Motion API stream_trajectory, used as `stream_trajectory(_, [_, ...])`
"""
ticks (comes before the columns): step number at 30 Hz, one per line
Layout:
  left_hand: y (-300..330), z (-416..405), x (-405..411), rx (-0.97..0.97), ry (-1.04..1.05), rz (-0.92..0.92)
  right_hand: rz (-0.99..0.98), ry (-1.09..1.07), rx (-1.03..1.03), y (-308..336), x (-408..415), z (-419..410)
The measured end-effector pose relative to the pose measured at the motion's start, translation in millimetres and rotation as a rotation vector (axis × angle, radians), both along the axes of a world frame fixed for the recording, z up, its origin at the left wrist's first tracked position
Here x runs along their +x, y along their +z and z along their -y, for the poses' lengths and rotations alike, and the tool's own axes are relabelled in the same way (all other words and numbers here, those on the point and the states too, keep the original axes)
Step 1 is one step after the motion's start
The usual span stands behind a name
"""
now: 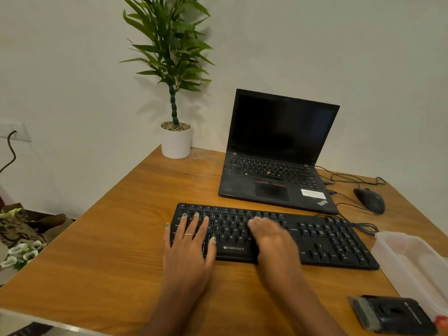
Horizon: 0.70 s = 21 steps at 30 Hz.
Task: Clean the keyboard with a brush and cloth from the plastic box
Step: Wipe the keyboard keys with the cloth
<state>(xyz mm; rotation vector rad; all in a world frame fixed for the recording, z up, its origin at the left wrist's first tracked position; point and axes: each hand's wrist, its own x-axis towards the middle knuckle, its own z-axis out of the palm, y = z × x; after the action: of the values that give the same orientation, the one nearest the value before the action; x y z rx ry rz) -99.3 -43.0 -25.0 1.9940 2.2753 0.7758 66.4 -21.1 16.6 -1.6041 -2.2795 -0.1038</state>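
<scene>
A black keyboard (322,238) lies across the middle of the wooden table. My left hand (188,241) rests flat on its left keys with the fingers spread. My right hand (274,241), blurred, lies over the middle keys with the fingers stretched forward; it holds nothing that I can see. A clear plastic box (412,260) stands at the right edge of the table. A black brush (392,314) with grey bristles lies in front of the box, near the table's front right corner. No cloth is visible.
An open black laptop (278,156) stands behind the keyboard, with a black mouse (369,200) and cables to its right. A potted plant (175,139) sits at the back corner. The wooden table (109,238) spreads left of the keyboard. Flowers (21,253) lie beyond its left edge.
</scene>
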Motion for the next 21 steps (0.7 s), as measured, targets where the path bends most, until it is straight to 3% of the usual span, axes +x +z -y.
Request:
stream_trajectory(2, [-2.9,-2.1,0.3,0.033,-0.035,0.013,-0.043,-0.068,-0.008,2.2,0.6,-6.5])
stream_trajectory(6, [-3.2,-3.8,1.7,0.024,-0.097,0.017,0.094,0.189,-0.028,-13.6,-21.2,11.1])
stream_trajectory(12, [2.5,-1.9,3.4,0.014,-0.083,0.003,-0.058,-0.044,0.053,6.7,5.4,-35.4])
stream_trajectory(17, [-0.1,-4.1,3.7,0.033,-0.069,0.012,0.009,0.271,-0.014,-11.9,-16.4,-18.0])
stream_trajectory(21, [0.9,-3.7,3.7,0.031,-0.075,0.001,-0.020,0.115,0.066,1.6,4.2,-53.6])
